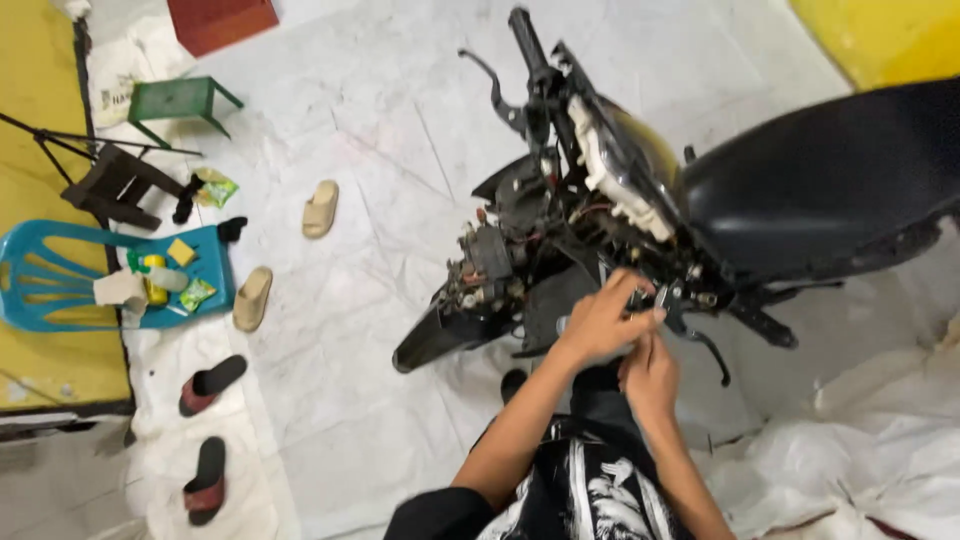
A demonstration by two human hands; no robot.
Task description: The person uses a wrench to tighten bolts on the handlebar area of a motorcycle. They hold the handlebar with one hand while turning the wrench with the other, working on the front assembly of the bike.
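Note:
A stripped black motorbike [640, 190] stands before me, with its front panels off, wiring and a white connector block exposed, and a black seat [830, 180] at the right. My left hand [603, 318] is closed on a part at the near handlebar end, by the brake lever [705, 345]. Just below it, my right hand [650, 375] has its fingers curled up against the same spot. What each hand grips is hidden by the fingers. The far handlebar grip [527, 38] points up and away.
On the white tiled floor lie two tan slippers [320, 208] and two red-and-black sandals [212, 382]. A teal plastic chair [60, 275] carrying small items lies at the left, near a green stool [178, 100] and a dark wooden stool [115, 185]. White plastic sheeting [860, 460] is bunched at the lower right.

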